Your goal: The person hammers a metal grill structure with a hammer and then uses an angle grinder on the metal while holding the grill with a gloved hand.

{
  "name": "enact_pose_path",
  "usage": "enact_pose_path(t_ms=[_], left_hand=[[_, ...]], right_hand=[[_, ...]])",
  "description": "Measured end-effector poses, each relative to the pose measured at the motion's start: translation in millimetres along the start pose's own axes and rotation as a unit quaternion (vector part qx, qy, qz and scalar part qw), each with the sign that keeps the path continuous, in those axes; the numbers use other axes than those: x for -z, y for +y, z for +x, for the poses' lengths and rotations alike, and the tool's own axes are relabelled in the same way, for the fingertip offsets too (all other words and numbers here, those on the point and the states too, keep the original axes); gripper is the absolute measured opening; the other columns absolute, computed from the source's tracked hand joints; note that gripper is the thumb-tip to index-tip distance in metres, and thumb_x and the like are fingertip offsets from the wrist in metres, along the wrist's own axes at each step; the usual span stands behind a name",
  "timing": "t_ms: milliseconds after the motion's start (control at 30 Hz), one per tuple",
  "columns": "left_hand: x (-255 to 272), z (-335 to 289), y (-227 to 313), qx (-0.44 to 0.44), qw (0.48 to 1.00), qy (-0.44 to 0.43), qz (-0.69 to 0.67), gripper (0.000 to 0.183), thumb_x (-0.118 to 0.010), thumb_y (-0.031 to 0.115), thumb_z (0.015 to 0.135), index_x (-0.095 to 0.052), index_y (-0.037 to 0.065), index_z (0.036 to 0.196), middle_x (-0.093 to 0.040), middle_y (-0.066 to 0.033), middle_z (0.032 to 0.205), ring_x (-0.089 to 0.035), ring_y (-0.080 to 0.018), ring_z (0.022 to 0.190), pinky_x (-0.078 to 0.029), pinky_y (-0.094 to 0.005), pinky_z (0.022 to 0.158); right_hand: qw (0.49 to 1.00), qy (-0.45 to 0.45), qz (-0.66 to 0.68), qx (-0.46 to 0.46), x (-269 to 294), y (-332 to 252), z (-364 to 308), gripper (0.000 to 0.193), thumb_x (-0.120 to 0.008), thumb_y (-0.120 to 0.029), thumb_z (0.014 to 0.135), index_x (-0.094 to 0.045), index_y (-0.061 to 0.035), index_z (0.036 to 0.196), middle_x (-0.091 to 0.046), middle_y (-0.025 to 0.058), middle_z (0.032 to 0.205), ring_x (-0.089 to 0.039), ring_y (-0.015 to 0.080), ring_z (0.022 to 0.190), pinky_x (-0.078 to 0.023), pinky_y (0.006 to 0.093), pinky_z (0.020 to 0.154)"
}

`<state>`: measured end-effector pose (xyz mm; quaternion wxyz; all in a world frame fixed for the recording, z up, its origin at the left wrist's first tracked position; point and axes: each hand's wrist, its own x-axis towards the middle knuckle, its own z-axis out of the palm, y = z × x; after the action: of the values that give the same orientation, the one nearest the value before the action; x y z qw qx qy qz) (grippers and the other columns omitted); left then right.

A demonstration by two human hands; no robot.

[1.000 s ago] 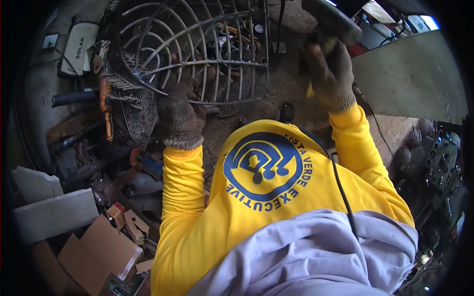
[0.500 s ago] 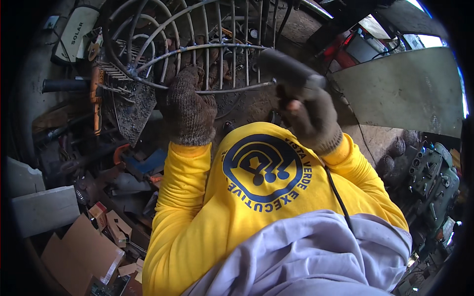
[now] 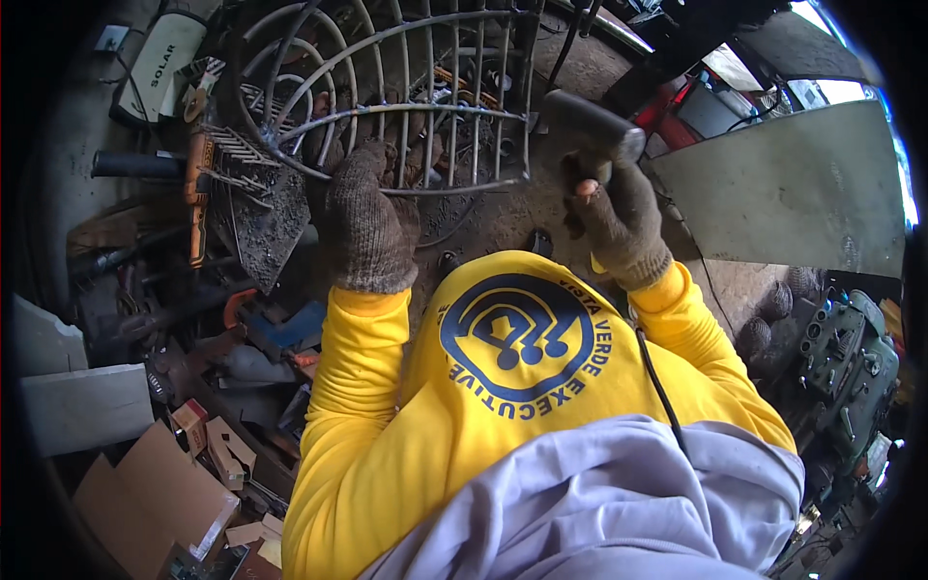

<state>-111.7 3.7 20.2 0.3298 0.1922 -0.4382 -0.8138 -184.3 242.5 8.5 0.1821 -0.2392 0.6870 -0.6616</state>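
A curved grille of welded metal rods (image 3: pixel 420 107) fills the upper middle. My left hand (image 3: pixel 365 227), in a brown knit glove, is closed around its lower rod near the left end. Bars and glove hide part of those fingers. To the right of the grille, my right hand (image 3: pixel 626 227), gloved alike with a bare thumb tip showing, grips a hammer (image 3: pixel 592 126). The hammer's dark, thick head is raised beside the grille's right end, apart from it. Most of the handle is hidden in my fist.
An orange power tool (image 3: pixel 199 184) and a pile of metal pieces (image 3: pixel 253 159) lie left of the grille. A large flat panel (image 3: pixel 783 174) stands at the right, above a green machine (image 3: pixel 851 358). Torn cardboard (image 3: pixel 159 498) covers the lower left. A cable runs across the floor.
The hammer has moved right, away from the grille's end, and its blur has lessened. The grille has shifted, its left side further right and its lower right end slightly nearer me.
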Motion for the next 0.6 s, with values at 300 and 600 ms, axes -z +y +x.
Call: enact_pose_path(t_ms=[300,600], left_hand=[[8.2,12.6,-2.8,0.25,0.965,0.08,-0.029,0.035,-0.053,0.011,0.09,-0.057,-0.007,0.12,-0.066,-0.0261,0.117,-0.069,-0.0382,0.101,-0.059,-0.0489,0.092],[-10.8,-10.5,-3.5,0.38,0.916,-0.065,-0.114,0.04,-0.047,0.023,0.097,-0.058,-0.005,0.124,-0.066,-0.0247,0.118,-0.067,-0.0381,0.106,-0.058,-0.0508,0.088]], right_hand=[[0.989,0.001,0.019,0.145,26.0,6.7,36.4,0.08,-0.091,-0.028,0.073,-0.05,0.0015,0.135,-0.065,0.0051,0.116,-0.062,0.0135,0.101,-0.052,0.0295,0.088],[0.96,0.013,-0.039,0.278,23.3,10.6,56.9,0.071,-0.086,-0.014,0.076,-0.053,0.0015,0.138,-0.061,0.0143,0.133,-0.064,0.0222,0.111,-0.052,0.0327,0.095]])
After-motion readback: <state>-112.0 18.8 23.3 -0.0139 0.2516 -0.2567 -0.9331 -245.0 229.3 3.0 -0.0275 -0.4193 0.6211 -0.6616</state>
